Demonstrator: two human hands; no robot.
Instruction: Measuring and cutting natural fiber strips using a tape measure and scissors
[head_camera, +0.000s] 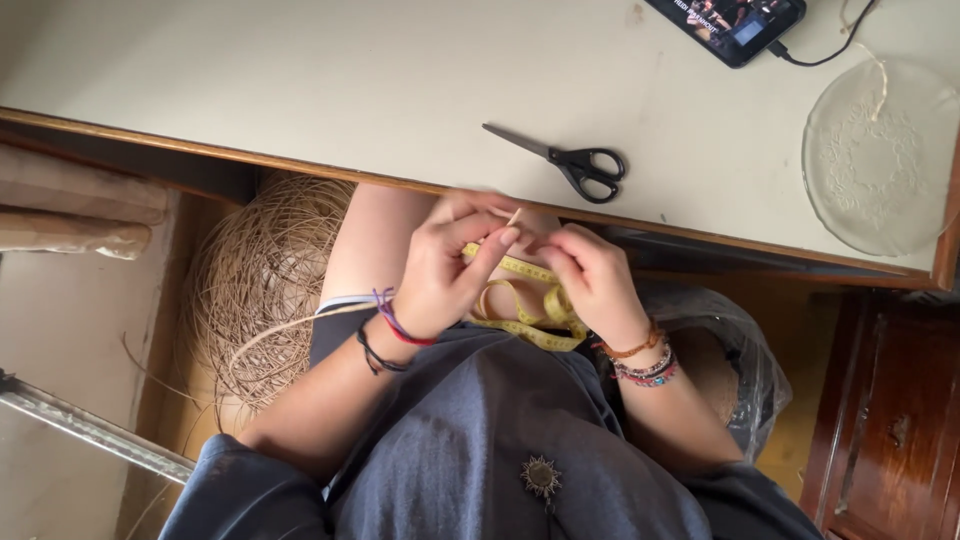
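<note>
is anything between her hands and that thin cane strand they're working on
Nothing visible. The left hand and right hand both pinch the strand directly at the fingertips. The yellow tape measure lies below on the lap, and the scissors sit apart on the table.

A thin, pale straw-coloured strand (516, 215) stood pinched between both hands at the middle of the frame, its short tip poking up and rightward. Just below it, a yellow measuring tape (525, 300) lay in loose loops across the lap, partly hidden by the fingers.
</note>
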